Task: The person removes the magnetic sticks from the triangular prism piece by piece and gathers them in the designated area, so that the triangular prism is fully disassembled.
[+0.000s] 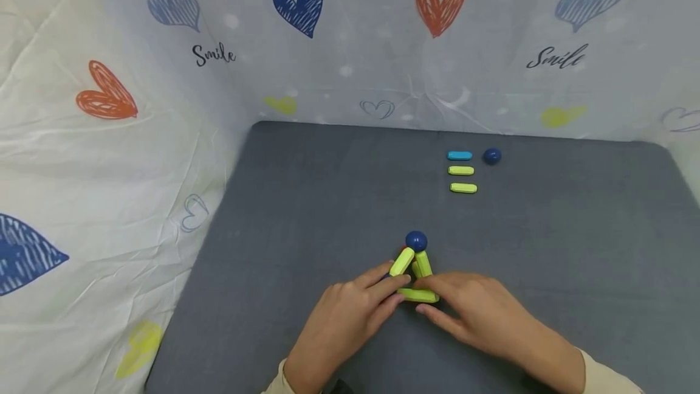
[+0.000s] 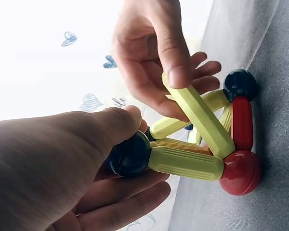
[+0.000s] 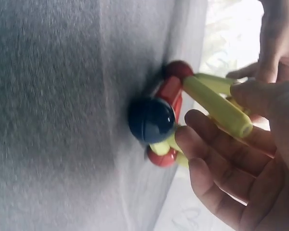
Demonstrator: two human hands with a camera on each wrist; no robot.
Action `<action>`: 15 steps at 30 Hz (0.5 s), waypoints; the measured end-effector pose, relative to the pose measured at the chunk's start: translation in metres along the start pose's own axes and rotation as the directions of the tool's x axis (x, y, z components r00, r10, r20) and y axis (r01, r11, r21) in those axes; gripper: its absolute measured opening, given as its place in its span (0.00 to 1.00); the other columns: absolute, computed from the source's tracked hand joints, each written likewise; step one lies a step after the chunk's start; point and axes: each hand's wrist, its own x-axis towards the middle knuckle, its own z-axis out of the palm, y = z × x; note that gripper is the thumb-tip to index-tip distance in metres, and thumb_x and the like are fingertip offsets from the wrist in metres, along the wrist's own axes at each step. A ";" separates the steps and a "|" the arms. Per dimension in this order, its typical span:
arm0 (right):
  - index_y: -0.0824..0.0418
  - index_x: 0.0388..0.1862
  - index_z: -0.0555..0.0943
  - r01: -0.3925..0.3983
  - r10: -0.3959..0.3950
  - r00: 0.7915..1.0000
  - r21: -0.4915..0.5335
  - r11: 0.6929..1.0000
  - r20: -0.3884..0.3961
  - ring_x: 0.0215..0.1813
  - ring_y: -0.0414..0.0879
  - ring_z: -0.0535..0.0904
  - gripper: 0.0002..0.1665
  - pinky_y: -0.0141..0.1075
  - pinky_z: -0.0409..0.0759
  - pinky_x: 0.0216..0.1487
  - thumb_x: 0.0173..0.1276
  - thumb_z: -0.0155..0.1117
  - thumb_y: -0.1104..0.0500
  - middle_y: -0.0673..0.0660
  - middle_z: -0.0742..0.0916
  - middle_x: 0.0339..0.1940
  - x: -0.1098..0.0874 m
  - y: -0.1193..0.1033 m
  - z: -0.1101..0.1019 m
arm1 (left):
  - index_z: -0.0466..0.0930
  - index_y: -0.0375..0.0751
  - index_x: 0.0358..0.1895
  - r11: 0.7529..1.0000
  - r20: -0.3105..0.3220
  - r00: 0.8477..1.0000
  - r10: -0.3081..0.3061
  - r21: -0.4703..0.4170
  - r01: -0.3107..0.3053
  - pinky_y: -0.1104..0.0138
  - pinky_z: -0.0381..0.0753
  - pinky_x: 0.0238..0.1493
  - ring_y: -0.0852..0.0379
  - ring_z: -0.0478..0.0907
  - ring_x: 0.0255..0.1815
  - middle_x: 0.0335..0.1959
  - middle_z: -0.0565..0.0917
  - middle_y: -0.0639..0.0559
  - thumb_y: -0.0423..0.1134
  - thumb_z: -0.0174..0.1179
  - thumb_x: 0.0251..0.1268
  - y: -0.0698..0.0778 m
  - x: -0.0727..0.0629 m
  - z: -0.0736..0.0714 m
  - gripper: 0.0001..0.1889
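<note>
A small frame of magnetic sticks and balls stands on the grey table, partly hidden by both hands. My left hand (image 1: 347, 309) holds a dark blue ball (image 2: 130, 156) at the frame's upper corner, thumb on one side and fingers beneath. From that ball a yellow-green stick (image 2: 185, 162) runs to a red ball (image 2: 241, 173) on the table. My right hand (image 1: 487, 312) pinches another yellow-green magnetic stick (image 3: 219, 106), whose far end meets the red ball. A red stick (image 2: 242, 124) joins that ball to a second dark blue ball (image 3: 151, 120).
Behind the frame lie a light blue stick (image 1: 459, 155), a yellow-green stick (image 1: 461, 171) and another yellow-green stick (image 1: 463, 188), with a loose dark blue ball (image 1: 492, 156) beside them. A heart-printed cloth (image 1: 350, 72) rises along the table's back and left edges.
</note>
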 end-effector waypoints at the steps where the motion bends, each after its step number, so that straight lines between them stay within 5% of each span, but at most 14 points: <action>1: 0.42 0.56 0.86 0.003 -0.003 1.000 0.005 1.000 0.000 0.41 0.29 0.83 0.17 0.38 0.85 0.39 0.71 0.75 0.44 0.34 0.88 0.42 0.000 -0.001 0.002 | 0.87 0.56 0.62 1.000 -0.002 1.000 0.000 0.001 0.000 0.71 0.84 0.34 0.62 0.89 0.40 0.65 0.85 0.55 0.46 0.70 0.74 0.000 0.000 0.000 0.16; 7: 0.45 0.58 0.85 -0.021 0.018 0.999 0.049 0.999 0.045 0.34 0.28 0.78 0.17 0.35 0.81 0.33 0.75 0.72 0.45 0.36 0.86 0.36 0.002 -0.006 0.009 | 0.88 0.57 0.61 1.000 -0.011 1.000 0.009 0.024 -0.009 0.69 0.85 0.34 0.63 0.89 0.40 0.64 0.85 0.55 0.46 0.69 0.74 0.001 -0.001 0.001 0.15; 15: 0.46 0.54 0.82 -0.052 0.036 0.988 0.102 0.993 0.152 0.18 0.25 0.62 0.13 0.27 0.63 0.19 0.75 0.71 0.48 0.33 0.66 0.17 0.004 -0.013 0.020 | 0.87 0.57 0.61 1.000 0.011 1.000 -0.023 -0.009 0.023 0.69 0.85 0.34 0.62 0.89 0.39 0.65 0.84 0.55 0.47 0.66 0.77 0.002 0.001 -0.001 0.14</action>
